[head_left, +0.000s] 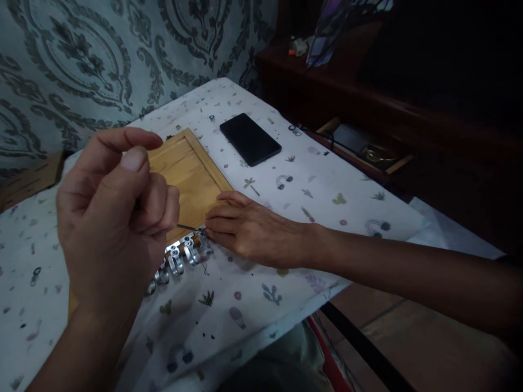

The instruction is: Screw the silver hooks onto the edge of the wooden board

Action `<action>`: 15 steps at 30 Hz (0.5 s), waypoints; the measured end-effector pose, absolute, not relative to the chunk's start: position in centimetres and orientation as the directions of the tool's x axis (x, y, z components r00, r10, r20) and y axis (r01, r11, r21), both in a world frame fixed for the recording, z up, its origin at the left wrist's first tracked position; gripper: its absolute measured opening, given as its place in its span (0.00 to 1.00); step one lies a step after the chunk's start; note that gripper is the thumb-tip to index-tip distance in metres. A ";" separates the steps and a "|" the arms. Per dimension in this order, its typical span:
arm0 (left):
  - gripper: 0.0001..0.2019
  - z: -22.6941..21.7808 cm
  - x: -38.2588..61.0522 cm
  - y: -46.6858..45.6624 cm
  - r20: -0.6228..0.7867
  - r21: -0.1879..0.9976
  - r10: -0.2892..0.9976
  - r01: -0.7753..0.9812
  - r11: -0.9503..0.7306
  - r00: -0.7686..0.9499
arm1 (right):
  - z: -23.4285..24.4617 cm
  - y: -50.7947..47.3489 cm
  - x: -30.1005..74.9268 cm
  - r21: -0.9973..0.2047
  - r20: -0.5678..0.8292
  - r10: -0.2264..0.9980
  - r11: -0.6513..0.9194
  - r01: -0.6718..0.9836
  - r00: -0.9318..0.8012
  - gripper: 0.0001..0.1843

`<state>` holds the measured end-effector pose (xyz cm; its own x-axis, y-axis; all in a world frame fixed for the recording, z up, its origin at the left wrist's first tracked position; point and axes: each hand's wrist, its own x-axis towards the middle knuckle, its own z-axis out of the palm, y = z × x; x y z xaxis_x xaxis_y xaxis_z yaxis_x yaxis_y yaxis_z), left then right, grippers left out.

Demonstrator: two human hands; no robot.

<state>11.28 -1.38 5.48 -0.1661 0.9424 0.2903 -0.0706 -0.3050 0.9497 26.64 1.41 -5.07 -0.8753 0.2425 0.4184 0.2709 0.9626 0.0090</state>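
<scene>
My left hand (118, 201) is raised in the foreground, closed, thumb near the bent index finger. Its palm side is partly hidden, so what it holds cannot be made out. A thin dark rod (187, 226) shows between this hand and my right fingertips; its far end is hidden. Beneath lies a yellowish wooden board (183, 179) with a raised rim. Along its near edge runs a silver metal hook rail (175, 251) with several curved hooks. My right hand (249, 226) rests on the board's right corner, fingers together and bent down at the rail's end.
A black phone (250, 139) lies face up beyond the board on the patterned white tablecloth (310, 218). At the right stand dark furniture and an open drawer (368, 147) with things in it. A brown flat piece (32, 179) is at the left, by the patterned wall covering.
</scene>
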 end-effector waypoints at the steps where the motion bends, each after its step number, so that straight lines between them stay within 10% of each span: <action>1: 0.13 5.5 11.3 -1.4 0.281 0.952 0.944 -0.072 -0.297 -0.174 | -5.1 1.4 26.6 0.007 0.413 0.246 0.962 0.273 -0.877 0.12; 15: 0.15 5.5 11.5 -1.4 0.278 0.953 0.951 -0.088 -0.291 -0.131 | -5.0 1.4 26.6 0.029 0.434 0.238 0.960 0.278 -0.869 0.13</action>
